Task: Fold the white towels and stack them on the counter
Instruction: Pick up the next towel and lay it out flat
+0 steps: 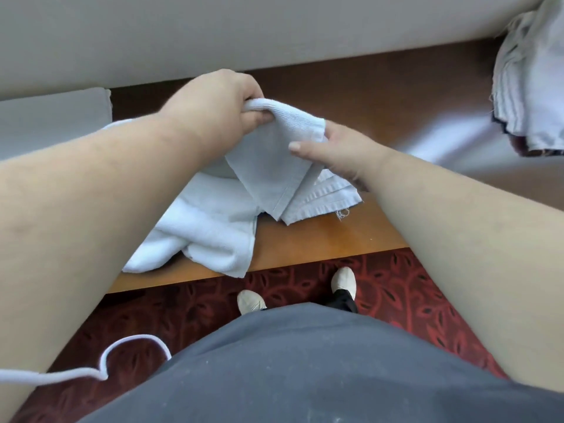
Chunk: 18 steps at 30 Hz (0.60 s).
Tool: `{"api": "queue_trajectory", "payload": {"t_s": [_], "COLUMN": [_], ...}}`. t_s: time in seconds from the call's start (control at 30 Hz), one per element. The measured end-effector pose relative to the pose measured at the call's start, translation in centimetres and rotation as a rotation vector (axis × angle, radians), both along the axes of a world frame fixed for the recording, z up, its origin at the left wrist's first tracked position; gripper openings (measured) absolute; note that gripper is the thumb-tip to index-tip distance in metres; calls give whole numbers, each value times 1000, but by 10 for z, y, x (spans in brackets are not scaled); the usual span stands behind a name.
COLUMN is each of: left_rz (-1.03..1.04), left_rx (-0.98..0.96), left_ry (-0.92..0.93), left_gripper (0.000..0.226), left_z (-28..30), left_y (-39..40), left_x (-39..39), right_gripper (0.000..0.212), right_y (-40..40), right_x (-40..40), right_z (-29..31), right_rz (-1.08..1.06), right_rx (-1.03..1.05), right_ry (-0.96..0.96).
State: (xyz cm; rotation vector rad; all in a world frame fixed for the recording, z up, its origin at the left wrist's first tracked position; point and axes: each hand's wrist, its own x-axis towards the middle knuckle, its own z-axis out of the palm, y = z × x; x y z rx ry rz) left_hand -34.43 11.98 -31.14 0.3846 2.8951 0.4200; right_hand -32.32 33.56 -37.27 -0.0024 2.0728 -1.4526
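Your left hand (225, 99) is curled tight round the top fold of a small towel (274, 160), bunching its upper edge in the fist. Your right hand (338, 151) pinches the same towel at its right edge, thumb on the near face and fingers hidden behind the cloth. Between the two hands the towel hangs lifted, its lower hemmed corner dangling just above the tabletop (320, 239).

Directly under your hands lie more white towels: a ribbed one (323, 196) flat beneath your right wrist, and a thicker, rumpled one (198, 236) below your left forearm, drooping over the near edge of the tabletop. Far out past your right hand, at the top corner, sits a pile (531, 87) of white cloth; whether it is neatly folded I cannot tell.

By the look of it, you are mid-fold on this one towel, with the stack hardly begun. Next you would want to slide your hands apart to the corners, pull the cloth taut so it hangs square, then bring edge to edge. Mind the loose towel at the near edge; it could slip to the carpet (396, 279).
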Motion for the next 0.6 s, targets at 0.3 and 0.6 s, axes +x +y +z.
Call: {"api": "queue_trajectory", "payload": {"t_s": [0.3, 0.6], "left_rz": [-106, 38], "left_rx": [87, 191], "left_ry": [0, 5], "left_gripper": [41, 13], "left_z": [23, 45], "left_y": [31, 53], "left_x": [-10, -40], "right_gripper": [28, 54], "right_y": [-17, 38], "right_x": [-14, 4], "right_z": [8, -33], "right_rz": [-282, 60], "right_rx": [-256, 38], "right_ry": [122, -85]}}
